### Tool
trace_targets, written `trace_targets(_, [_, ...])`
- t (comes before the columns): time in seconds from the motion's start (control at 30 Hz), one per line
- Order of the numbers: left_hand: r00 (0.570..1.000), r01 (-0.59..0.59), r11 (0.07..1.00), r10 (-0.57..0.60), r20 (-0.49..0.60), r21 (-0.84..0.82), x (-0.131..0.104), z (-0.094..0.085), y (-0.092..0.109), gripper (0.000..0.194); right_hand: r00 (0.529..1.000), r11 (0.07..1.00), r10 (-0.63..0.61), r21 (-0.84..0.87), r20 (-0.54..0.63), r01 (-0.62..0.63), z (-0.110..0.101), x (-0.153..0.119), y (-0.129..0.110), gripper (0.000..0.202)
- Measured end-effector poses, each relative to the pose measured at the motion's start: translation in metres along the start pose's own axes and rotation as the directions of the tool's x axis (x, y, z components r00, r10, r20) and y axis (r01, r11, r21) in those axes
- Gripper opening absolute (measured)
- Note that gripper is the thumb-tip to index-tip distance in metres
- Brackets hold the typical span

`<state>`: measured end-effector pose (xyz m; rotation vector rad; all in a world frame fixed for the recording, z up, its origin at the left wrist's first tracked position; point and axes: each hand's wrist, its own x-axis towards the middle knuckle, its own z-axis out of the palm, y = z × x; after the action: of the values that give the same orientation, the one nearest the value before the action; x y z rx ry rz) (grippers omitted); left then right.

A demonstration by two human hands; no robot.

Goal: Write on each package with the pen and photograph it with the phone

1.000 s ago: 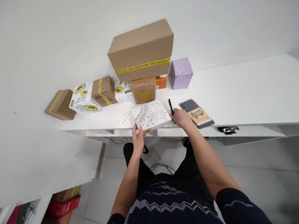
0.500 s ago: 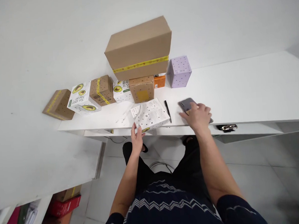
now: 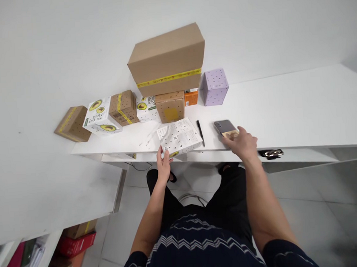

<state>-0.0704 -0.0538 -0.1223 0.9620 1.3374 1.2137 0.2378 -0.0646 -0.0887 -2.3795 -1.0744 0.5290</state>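
Observation:
My left hand (image 3: 163, 162) pinches the near left corner of a white box (image 3: 180, 135) with printed text and an avocado picture. That box lies flat at the shelf's front edge. To its right is a black pen (image 3: 200, 133). My right hand (image 3: 242, 143) is around the near end of a grey smartphone (image 3: 225, 126), which lies back side up with a tan patch on it. The thumb is at the phone's left edge and the other fingers at its right; part of the phone is hidden under the hand.
Along the wall on the white shelf (image 3: 298, 110) stand several boxes: a large cardboard box (image 3: 168, 61), a lilac box (image 3: 216, 87), an avocado-print box (image 3: 101, 116) and brown taped boxes. A metal clip-like thing (image 3: 272, 154) sits in the compartment below. Cables (image 3: 191, 197) lie on the floor.
My right hand has slid right and towards me on the phone, so the tan patch on its back now shows. The phone has turned slightly. My left hand stays on the white box.

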Motion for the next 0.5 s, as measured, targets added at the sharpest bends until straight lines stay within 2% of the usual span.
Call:
trace_targets(0.07, [1.0, -0.007, 1.0, 0.007, 0.008, 0.004, 0.0, -0.001, -0.001, 0.084, 0.997, 0.943, 0.038, 0.328, 0.073, -0.06, -0.007, -0.006, 0.001, 0.082])
trace_targets(0.1, [1.0, -0.01, 1.0, 0.01, 0.009, 0.006, 0.0, -0.001, -0.002, 0.083, 0.992, 0.862, 0.022, 0.5, 0.126, -0.083, -0.01, -0.011, 0.001, 0.08])
trace_targets(0.17, [1.0, -0.018, 1.0, 0.018, 0.011, 0.011, 0.001, -0.001, -0.003, 0.082, 0.974, 0.639, -0.072, 0.759, 0.215, -0.12, -0.016, -0.026, -0.003, 0.072])
trace_targets(0.27, [0.999, -0.037, 0.999, 0.036, 0.013, 0.022, 0.001, 0.0, -0.004, 0.083, 0.908, 0.335, -0.274, 0.916, 0.318, -0.219, -0.017, -0.054, -0.019, 0.064])
trace_targets(0.33, [0.999, -0.044, 0.999, 0.044, 0.015, 0.028, 0.001, 0.001, -0.004, 0.084, 0.825, 0.167, -0.398, 0.916, 0.402, -0.365, -0.009, -0.072, -0.033, 0.063])
trace_targets(0.4, [0.999, -0.039, 0.999, 0.038, 0.014, 0.033, 0.001, 0.001, -0.003, 0.085, 0.708, 0.047, -0.521, 0.844, 0.477, -0.534, 0.006, -0.089, -0.047, 0.062])
trace_targets(0.5, [1.0, -0.028, 0.998, 0.028, 0.011, 0.052, 0.001, -0.003, -0.004, 0.081, 0.516, 0.003, -0.631, 0.667, 0.579, -0.745, 0.038, -0.11, -0.063, 0.061])
